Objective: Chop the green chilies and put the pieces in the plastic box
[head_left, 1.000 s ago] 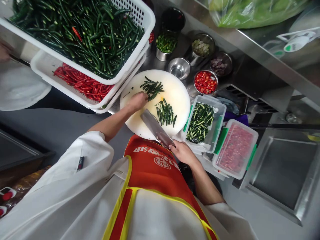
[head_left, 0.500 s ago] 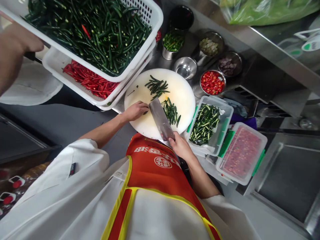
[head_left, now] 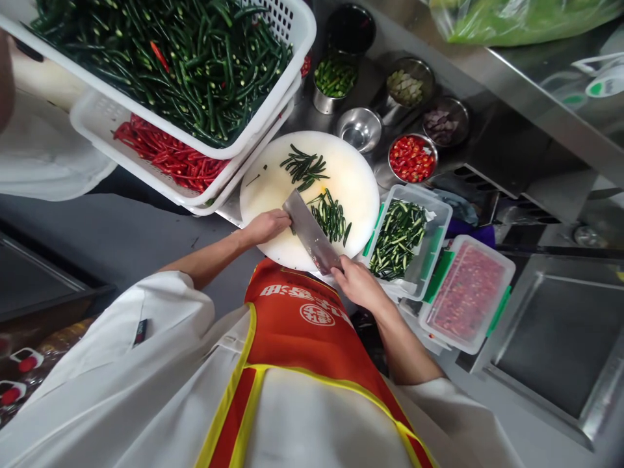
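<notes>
My right hand (head_left: 359,282) is wrapped round the handle of a cleaver (head_left: 312,234), whose broad blade slants across a round white cutting board (head_left: 258,162). At the blade's far end, my left hand (head_left: 267,227) has its fingers curled down on the board. A bit of dark green chili shows at these fingertips, mostly hidden by them. To the right of the blade lies a pile of cut green chilies (head_left: 331,218). A bunch of longer green chilies (head_left: 305,166) rests farther back, and two small stem scraps are at the board's left.
A white basket of green chilies (head_left: 195,71) sits above one with red chilies (head_left: 170,156). Metal bowls stand behind the board, one holding cut red chilies (head_left: 412,158). At right are a tub of cut green chilies (head_left: 400,240) and a lidded box (head_left: 468,292). Another person's arm (head_left: 4,84) shows at far left.
The cleaver has shifted slightly left along the board, and its far end is now against my left fingers. The other person's hand at the left has mostly left the view.
</notes>
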Tool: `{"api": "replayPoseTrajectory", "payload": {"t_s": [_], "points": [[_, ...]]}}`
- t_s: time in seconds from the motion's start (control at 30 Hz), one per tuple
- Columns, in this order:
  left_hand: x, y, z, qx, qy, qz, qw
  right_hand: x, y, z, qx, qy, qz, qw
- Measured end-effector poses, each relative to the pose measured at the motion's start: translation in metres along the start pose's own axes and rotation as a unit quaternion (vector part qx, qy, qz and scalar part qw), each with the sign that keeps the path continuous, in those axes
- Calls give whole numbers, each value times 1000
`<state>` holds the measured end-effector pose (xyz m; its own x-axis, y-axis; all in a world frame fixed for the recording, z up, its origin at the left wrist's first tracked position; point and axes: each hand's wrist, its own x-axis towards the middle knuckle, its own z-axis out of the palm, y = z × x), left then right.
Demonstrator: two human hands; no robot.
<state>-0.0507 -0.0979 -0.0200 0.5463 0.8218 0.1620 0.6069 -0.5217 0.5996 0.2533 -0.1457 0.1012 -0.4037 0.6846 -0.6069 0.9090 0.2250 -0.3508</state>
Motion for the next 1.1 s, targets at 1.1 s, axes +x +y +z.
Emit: {"api": "replayPoseTrajectory", "payload": {"t_s": [1.1], "points": [[125, -8, -28, 178, -110, -212, 955, -31, 22, 15, 60, -3, -53, 997]]}}
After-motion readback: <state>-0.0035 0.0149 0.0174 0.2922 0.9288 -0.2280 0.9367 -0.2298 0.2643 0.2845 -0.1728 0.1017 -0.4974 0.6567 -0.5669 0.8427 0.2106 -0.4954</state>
